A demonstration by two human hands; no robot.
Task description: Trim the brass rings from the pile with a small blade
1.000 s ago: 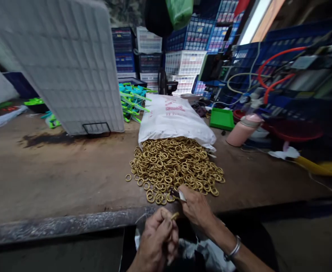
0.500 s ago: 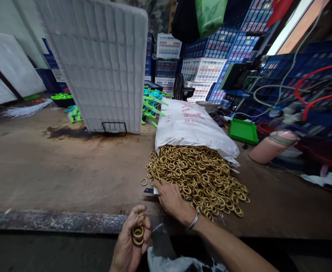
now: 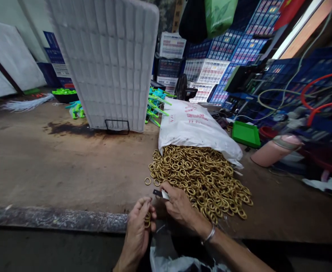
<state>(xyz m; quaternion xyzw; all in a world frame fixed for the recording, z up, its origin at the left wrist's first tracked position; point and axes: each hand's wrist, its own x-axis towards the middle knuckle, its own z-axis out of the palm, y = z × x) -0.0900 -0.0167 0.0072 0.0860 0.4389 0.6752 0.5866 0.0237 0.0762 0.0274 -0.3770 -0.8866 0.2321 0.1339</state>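
My left hand (image 3: 140,223) is curled around several brass-coloured rings (image 3: 147,220), just in front of the table edge. Its thumb and fingertips are drawn together above them. In my right hand (image 3: 180,204) is a small cutter knife (image 3: 160,193), with a dark flat blade pointing left and a pale part by the fingers. The rest of the knife is hidden in the grip. This hand is over the table at the near left side of a heap of rings (image 3: 197,175). The heap spreads out from the mouth of a white sack (image 3: 195,130) with red print.
A tall whitish ribbed panel (image 3: 109,68) stands in a black wire holder (image 3: 117,127) on the table (image 3: 55,170). Green and teal plastic pieces (image 3: 156,105) lie behind it. At right are a green tray (image 3: 245,134) and a pink bottle (image 3: 276,150). Crates (image 3: 207,70) are stacked behind.
The view has swung left. My right hand went to the heap's left side with the knife, then drew back slightly towards my left hand. The left hand's fingers opened around the rings, then closed again.
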